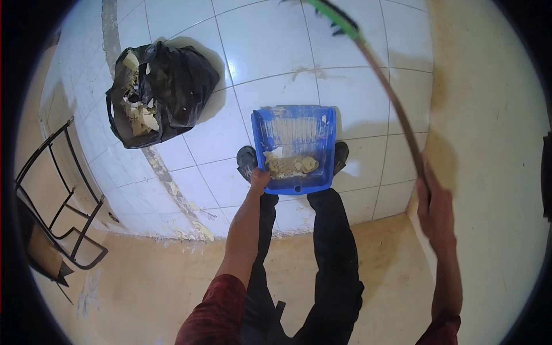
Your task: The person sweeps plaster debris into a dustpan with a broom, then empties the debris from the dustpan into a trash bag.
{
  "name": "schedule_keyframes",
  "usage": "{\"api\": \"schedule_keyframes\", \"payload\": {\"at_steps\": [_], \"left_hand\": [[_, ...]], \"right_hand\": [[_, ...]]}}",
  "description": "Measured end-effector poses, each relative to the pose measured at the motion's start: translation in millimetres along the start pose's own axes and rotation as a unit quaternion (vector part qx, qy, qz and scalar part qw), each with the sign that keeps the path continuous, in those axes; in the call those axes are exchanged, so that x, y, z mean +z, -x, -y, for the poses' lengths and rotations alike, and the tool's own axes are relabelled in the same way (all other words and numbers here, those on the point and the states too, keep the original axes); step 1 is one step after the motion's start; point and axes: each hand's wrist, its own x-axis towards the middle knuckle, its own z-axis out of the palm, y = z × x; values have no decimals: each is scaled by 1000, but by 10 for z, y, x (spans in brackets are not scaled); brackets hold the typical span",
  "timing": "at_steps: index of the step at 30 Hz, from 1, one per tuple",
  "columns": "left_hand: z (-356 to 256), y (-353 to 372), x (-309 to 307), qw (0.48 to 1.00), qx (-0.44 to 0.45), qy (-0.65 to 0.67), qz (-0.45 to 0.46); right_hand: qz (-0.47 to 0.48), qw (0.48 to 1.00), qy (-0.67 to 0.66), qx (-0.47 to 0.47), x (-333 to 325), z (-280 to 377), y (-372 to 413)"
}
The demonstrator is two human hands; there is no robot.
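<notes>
My left hand (260, 179) grips the near left edge of a blue dustpan (294, 187), its fingers partly hidden by the rim. Plaster flakes and dusty debris (290, 165) lie in the pan's near part, and pale dust coats its ribbed far part. On the right, my right hand (435, 210) is wrapped around the brown handle of a broom (397, 106). The broom's green head with dark bristles (336, 18) is up at the top edge, partly cut off and blurred.
A black plastic bag (184, 86) with broken pale pieces in its mouth stands at the upper left. A black metal frame (63, 195) is at the far left. My shoes (247, 161) flank the dustpan on the white tile floor (264, 46). A wall (489, 115) rises at right.
</notes>
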Motion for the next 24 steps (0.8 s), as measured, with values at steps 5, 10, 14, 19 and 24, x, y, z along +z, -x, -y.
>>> {"api": "schedule_keyframes", "payload": {"at_steps": [5, 10, 14, 19, 24], "left_hand": [[-125, -28, -164, 995, 26, -96, -28], [-314, -171, -264, 991, 21, -130, -30], [-361, -353, -310, 987, 2, -160, -10], [-424, -396, -306, 989, -19, -144, -16], [-98, -659, -185, 992, 19, -122, -27]], "right_hand": [[-44, 992, 114, 39, 373, 203, -383], [53, 982, 180, 28, 981, 267, 118], [145, 976, 162, 3, 1017, 429, 493], [241, 964, 108, 32, 976, 417, 962], [280, 959, 28, 44, 750, 276, 1683]]}}
